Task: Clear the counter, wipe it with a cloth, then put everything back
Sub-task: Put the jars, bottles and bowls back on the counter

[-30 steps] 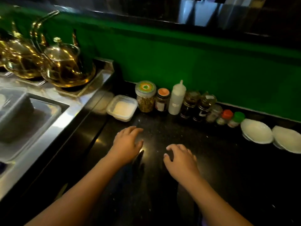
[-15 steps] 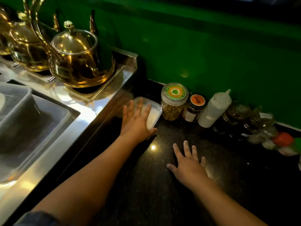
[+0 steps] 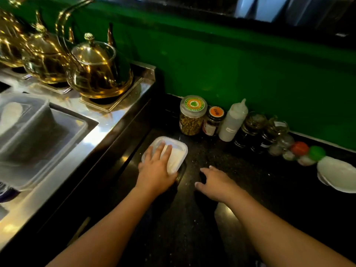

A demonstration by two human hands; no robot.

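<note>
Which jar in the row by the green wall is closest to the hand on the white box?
The big jar with the green-ringed lid, at the row's left end, full of yellowish bits. The other jars stand farther from the left hand.

It is dim in here. What light there is falls from overhead, flashing hard off the brass kettles (image 3: 100,74) and glaring white on the steel worktop (image 3: 107,120). The black counter (image 3: 240,180) swallows the rest, save small glints, and lies darkest under the right hand (image 3: 217,184). The jars (image 3: 254,130) look murky, the left edge is smeared, and straight lines bow towards the corners.
</note>
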